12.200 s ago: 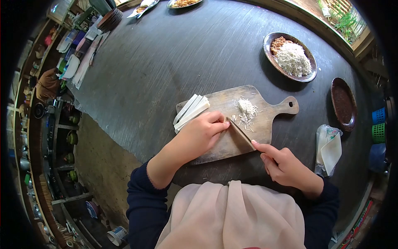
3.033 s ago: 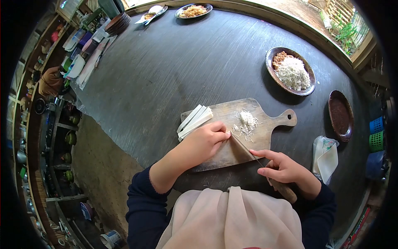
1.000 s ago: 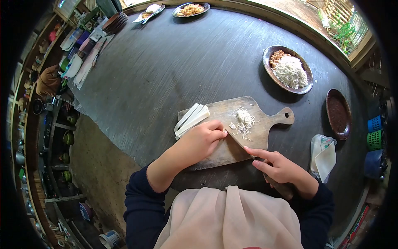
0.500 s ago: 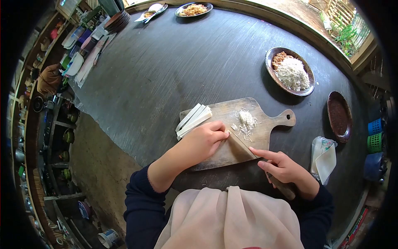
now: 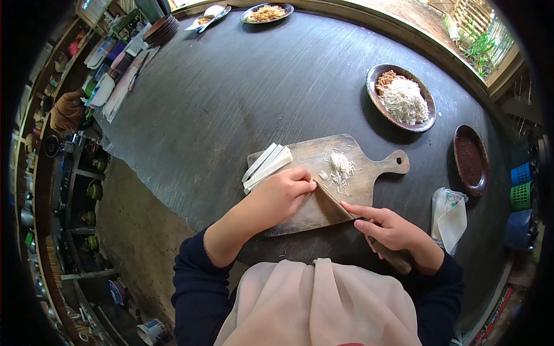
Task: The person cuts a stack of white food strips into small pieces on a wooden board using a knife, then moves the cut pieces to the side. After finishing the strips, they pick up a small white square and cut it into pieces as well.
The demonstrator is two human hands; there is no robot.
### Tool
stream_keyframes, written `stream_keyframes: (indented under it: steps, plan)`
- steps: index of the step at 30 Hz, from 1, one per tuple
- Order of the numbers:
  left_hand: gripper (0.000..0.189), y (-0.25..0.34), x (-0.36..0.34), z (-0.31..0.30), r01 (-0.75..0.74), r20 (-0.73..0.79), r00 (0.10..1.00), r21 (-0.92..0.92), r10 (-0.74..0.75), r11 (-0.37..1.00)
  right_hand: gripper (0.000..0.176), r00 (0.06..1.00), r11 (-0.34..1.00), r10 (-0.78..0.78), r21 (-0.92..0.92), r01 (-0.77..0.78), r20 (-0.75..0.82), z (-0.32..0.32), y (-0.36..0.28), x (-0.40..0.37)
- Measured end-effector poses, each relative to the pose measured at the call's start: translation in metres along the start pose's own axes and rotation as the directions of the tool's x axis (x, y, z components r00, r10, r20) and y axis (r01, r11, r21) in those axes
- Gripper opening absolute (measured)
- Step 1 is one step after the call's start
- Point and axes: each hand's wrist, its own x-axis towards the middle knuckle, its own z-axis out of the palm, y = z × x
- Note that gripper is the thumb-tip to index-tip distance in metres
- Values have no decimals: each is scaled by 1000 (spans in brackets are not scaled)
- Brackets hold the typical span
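Observation:
A wooden cutting board (image 5: 315,151) lies on the dark table, its handle to the right. White strips (image 5: 268,164) rest at the board's left end, and a small pile of fine white shreds (image 5: 339,167) lies right of its middle. My left hand (image 5: 287,195) is closed over the board, fingertips pinched at the knife's tip; what they hold is too small to make out. My right hand (image 5: 385,230) grips a knife (image 5: 334,203) by its handle, forefinger stretched along the blade, which slants across the board.
An oval dish (image 5: 404,99) with white shreds and brown food stands at the back right. Nearby are a brown oval dish (image 5: 471,160) and a plastic bag (image 5: 449,219). Food plates (image 5: 267,14) stand at the far edge; stacked brown plates (image 5: 161,31) are at the far left.
The knife and my right forefinger have shifted slightly left, and the blade's tilt differs a little. The whole view has moved slightly. Both hands keep their hold.

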Motion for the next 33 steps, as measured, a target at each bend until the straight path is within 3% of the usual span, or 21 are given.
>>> stream_keyframes:
  steps: [8,14,16,28,33]
  plan:
    - [14,-1,0,0,-9,-23,1000,4,10,1000,50,996,999,37,-9,-36,84,-15,-3,-6]
    - [13,-3,-1,3,-22,-23,999,-11,22,1000,50,999,1000,28,-15,-27,46,-11,3,-7]
    - [13,-3,-1,2,-18,-7,1000,-7,18,1000,49,990,988,-144,-53,144,-4,-9,14,-2]
    - [15,-2,0,2,-32,-21,999,17,33,999,49,999,998,-41,-50,42,14,-6,2,-4]
    - [15,-3,0,1,-12,-2,1000,5,12,1000,49,994,993,-109,-54,109,4,-7,10,-2]
